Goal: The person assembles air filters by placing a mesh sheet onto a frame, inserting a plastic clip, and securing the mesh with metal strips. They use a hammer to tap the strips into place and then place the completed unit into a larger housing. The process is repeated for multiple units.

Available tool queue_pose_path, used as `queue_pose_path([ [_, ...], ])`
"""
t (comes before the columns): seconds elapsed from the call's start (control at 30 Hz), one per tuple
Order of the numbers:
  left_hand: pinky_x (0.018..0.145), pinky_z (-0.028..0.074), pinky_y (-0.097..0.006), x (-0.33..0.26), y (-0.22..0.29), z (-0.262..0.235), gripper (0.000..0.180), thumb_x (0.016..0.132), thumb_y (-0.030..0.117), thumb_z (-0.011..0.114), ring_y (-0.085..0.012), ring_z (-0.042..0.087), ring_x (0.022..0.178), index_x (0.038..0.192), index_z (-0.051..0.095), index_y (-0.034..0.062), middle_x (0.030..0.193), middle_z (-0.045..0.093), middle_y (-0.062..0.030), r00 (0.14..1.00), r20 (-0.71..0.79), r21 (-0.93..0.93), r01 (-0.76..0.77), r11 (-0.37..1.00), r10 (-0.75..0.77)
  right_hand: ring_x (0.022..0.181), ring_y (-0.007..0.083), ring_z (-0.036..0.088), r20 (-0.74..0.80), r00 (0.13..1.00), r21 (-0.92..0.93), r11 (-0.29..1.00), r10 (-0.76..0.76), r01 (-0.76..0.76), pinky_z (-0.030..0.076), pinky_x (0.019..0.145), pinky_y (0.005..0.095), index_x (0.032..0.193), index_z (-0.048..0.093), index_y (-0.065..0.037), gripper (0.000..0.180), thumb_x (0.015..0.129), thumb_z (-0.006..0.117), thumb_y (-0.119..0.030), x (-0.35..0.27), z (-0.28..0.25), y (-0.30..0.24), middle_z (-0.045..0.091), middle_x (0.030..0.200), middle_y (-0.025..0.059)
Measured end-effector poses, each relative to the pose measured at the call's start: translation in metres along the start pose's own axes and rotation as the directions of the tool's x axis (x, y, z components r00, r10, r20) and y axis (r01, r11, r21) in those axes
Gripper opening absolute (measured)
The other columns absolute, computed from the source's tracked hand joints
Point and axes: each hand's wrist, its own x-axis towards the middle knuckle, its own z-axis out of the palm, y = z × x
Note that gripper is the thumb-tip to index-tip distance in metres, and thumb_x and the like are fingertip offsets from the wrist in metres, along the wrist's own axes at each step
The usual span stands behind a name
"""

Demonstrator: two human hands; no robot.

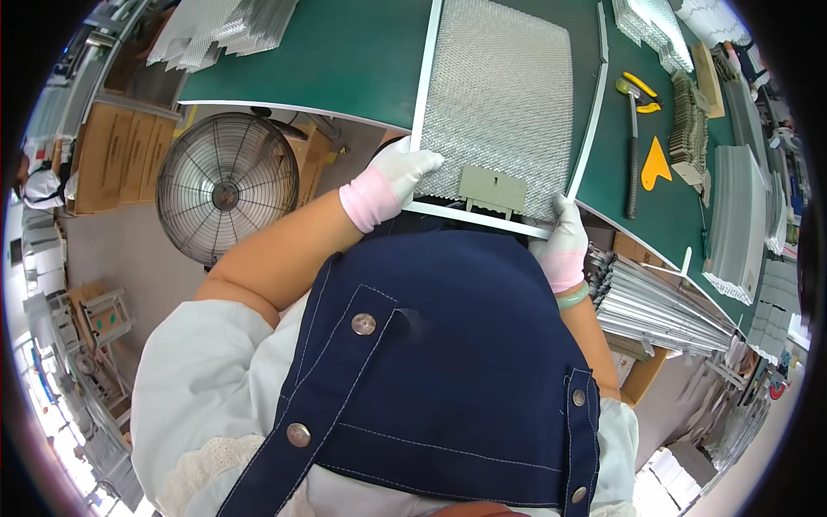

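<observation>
Seen from the middle of the view, a green, pale-edged table (345,69) runs from eleven to three o'clock. On it sit a stack of silver mesh sheets (228,30) at eleven, a white-framed mesh panel (500,95) at one, its near end at the table's edge, and, around two, yellow-handled pliers (640,84), a hammer (633,155), a yellow scraper (655,164) and a row of grey-brown pieces (687,129). Grey strips (736,215) lie at three.

A white-gloved left hand (394,178) grips the near left corner of a white frame (423,90), the right hand (564,237) its near right corner. Between the bars lies a silvery mesh panel (504,95), a grey-green plate (493,189) at its near edge. Right, on the green tabletop (336,60), lies a hammer (634,155); left stands a fan (226,196).
</observation>
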Motion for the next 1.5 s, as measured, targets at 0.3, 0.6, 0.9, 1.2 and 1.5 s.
queue_pose_path([
  [0.3, 0.095, 0.053, -0.041, 0.006, -0.005, -0.002, 0.035, 0.097, 0.014, 0.056, -0.0205, 0.063, 0.110, 0.131, 0.054, 0.0044, 0.120, 0.064, -0.0082, 0.986, -0.020, -0.297, 0.150, 0.943, -0.164, 0.106, 0.0236, 0.062, 0.110, 0.988, 0.031, 0.993, 0.106, -0.110, 0.049, 0.100, 0.0468, 0.123, 0.055, -0.007, 0.027, 0.100, 0.058, -0.019, -0.004, -0.006, -0.011, 0.062, 0.113, 0.0088],
  [0.6, 0.103, 0.046, -0.033, 0.002, 0.002, 0.001, 0.039, 0.102, 0.018, 0.054, -0.0180, 0.059, 0.117, 0.134, 0.051, -0.0036, 0.126, 0.063, -0.0109, 0.994, 0.101, -0.003, 0.036, 0.999, -0.036, 0.116, 0.0210, 0.059, 0.164, 0.986, 0.002, 1.000, -0.019, 0.018, 0.049, 0.105, 0.0391, 0.137, 0.048, 0.001, 0.040, 0.101, 0.057, -0.013, -0.009, -0.011, -0.008, 0.056, 0.130, 0.0113],
  [0.9, 0.101, 0.046, -0.033, 0.002, -0.001, 0.012, 0.038, 0.097, 0.015, 0.060, -0.0169, 0.060, 0.111, 0.130, 0.053, -0.0014, 0.117, 0.065, -0.0074, 0.993, -0.083, -0.110, 0.072, 0.991, -0.081, 0.105, 0.0226, 0.063, -0.004, 1.000, 0.066, 0.997, 0.030, -0.030, 0.052, 0.096, 0.0416, 0.123, 0.055, -0.002, 0.028, 0.101, 0.058, -0.018, -0.006, 0.002, -0.007, 0.062, 0.113, 0.0099],
  [1.2, 0.098, 0.049, -0.033, 0.009, 0.009, 0.004, 0.024, 0.098, 0.011, 0.058, -0.0170, 0.062, 0.107, 0.112, 0.066, -0.0065, 0.109, 0.068, -0.0086, 0.990, -0.091, 0.301, 0.132, 0.944, -0.109, 0.104, 0.0223, 0.062, -0.039, 0.994, -0.067, 0.992, 0.100, -0.102, 0.053, 0.094, 0.0459, 0.122, 0.055, -0.006, 0.024, 0.100, 0.059, -0.014, -0.013, 0.018, -0.025, 0.060, 0.114, 0.0080],
  [1.5, 0.095, 0.052, -0.030, -0.024, 0.014, 0.008, 0.033, 0.099, 0.007, 0.059, -0.0170, 0.064, 0.108, 0.130, 0.057, -0.0034, 0.114, 0.067, -0.0102, 0.993, 0.004, -0.098, 0.121, 0.988, -0.121, 0.099, 0.0192, 0.064, 0.237, 0.963, -0.330, 0.943, 0.130, -0.046, 0.056, 0.085, 0.0376, 0.120, 0.054, -0.005, 0.024, 0.102, 0.057, -0.021, -0.021, -0.004, -0.025, 0.062, 0.112, 0.0074],
])
